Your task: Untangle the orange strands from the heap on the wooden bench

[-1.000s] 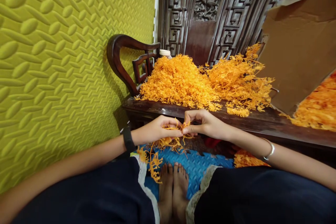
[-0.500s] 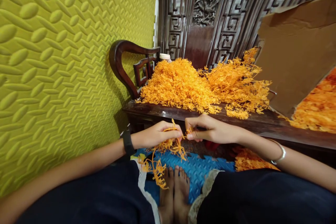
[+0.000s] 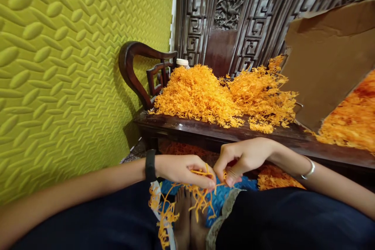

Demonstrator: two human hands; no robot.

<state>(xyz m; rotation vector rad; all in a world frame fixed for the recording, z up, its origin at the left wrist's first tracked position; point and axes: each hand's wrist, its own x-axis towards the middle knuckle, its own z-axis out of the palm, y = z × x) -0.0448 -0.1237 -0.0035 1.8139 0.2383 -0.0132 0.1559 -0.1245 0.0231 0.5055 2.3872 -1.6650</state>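
Observation:
My left hand (image 3: 186,172) is closed round a bunch of thin orange plastic sprigs (image 3: 202,199), whose curly ends hang below the fingers over my lap and feet. Close by on the right, my right hand (image 3: 240,160) pinches a small orange piece at the bunch's edge, fingertips almost touching the left ones. A short orange strand spans the two hands. Whether that piece is joined to the bunch, I cannot tell. Beyond the hands, a large heap of orange sprigs (image 3: 196,95) lies on a dark wooden bench (image 3: 187,127).
A looser orange heap (image 3: 260,93) lies beside the first. At right, a cardboard sheet (image 3: 328,62) leans by deeper orange pieces (image 3: 351,117). A white-lidded jar (image 3: 182,63) stands behind. More orange pieces (image 3: 278,177) are under the bench. A yellow textured wall (image 3: 73,86) borders the left.
Both hands have moved lower and towards my lap, the left also a little to the right. The hanging sprigs have come down with them. Both hands keep their pinching hold.

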